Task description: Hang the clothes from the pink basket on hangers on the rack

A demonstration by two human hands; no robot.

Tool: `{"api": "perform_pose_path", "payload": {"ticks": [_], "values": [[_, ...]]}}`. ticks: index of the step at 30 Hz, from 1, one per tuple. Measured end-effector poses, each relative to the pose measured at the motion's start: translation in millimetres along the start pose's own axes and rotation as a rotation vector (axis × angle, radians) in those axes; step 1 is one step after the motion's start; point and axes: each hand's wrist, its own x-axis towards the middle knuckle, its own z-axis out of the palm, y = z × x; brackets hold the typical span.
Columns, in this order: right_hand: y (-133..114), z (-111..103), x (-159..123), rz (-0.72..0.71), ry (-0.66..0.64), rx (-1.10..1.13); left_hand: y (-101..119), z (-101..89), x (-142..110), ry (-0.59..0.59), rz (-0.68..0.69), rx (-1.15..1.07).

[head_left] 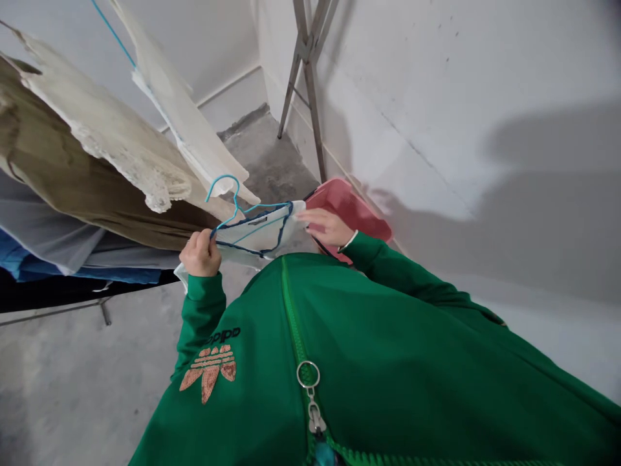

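Observation:
I hold a white garment with dark blue trim [262, 236] that sits on a light blue wire hanger [224, 188]. My left hand [200, 254] is closed round the garment's left shoulder and the hanger wire. My right hand [326, 226] pinches the right shoulder of the garment, fingers pressed together. Both arms wear green jacket sleeves. The hanger's hook points up toward the hung laundry.
Several garments hang at the left: cream lace cloth [111, 139], olive cloth [63, 181], grey and blue pieces below. A blue line [112, 31] runs above. A red basin [352, 207] lies on the concrete floor by the white wall. Metal stand legs [308, 77] rise behind.

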Motion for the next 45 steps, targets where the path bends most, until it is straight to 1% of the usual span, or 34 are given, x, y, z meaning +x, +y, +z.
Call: {"api": "perform_pose_path", "payload": {"ticks": [2, 3, 4, 8, 10, 13, 16, 18, 20, 24, 27, 30, 33, 36, 40, 42, 43, 45], "values": [[3, -8, 6, 0.106, 0.128, -0.098, -8, -0.2, 1, 0.016, 0.034, -0.065], [6, -11, 11, 0.133, 0.147, -0.152, -10, -0.8, 2, 0.023, 0.051, -0.091], [11, -13, 16, 0.134, 0.131, -0.198, -11, -1.8, 3, 0.029, 0.064, -0.109], [27, -16, 36, 0.032, -0.032, -0.279, -6, -5.5, 5, 0.028, 0.086, -0.123], [27, -14, 42, 0.013, -0.032, -0.312, -4, -5.4, 6, 0.016, 0.097, -0.124], [16, -10, 50, -0.033, 0.017, -0.344, -2, -2.1, 6, 0.020, 0.120, -0.120], [1, -5, 58, -0.098, 0.028, -0.318, 2, 1.9, 5, 0.001, 0.133, -0.107], [-8, -3, 63, -0.075, 0.037, -0.311, 5, 3.0, 6, -0.023, 0.112, -0.095], [-13, -5, 65, -0.017, 0.070, -0.343, 5, 1.9, 8, -0.040, 0.087, -0.078], [-15, -20, 64, 0.037, 0.186, -0.430, -12, -4.8, 13, -0.052, 0.080, -0.005], [-18, -35, 61, 0.060, 0.239, -0.483, -25, -7.5, 11, -0.073, 0.027, 0.074], [-26, -45, 60, 0.061, 0.233, -0.583, -24, -5.5, 7, -0.110, -0.072, 0.139], [-34, -49, 60, 0.071, 0.221, -0.684, -13, -4.5, 5, -0.121, -0.142, 0.175], [-35, -50, 59, 0.104, 0.227, -0.720, -1, -9.1, 4, -0.095, -0.122, 0.092], [-29, -53, 53, 0.137, 0.278, -0.685, 5, -20.8, 1, -0.083, -0.024, -0.265], [-27, -57, 50, 0.116, 0.314, -0.656, 1, -25.9, 3, -0.047, -0.011, -0.385], [-26, -59, 49, 0.091, 0.334, -0.648, -3, -27.8, 5, -0.010, -0.023, -0.396], [-28, -65, 49, 0.023, 0.371, -0.650, -14, -29.4, 13, 0.051, -0.033, -0.350]]}}
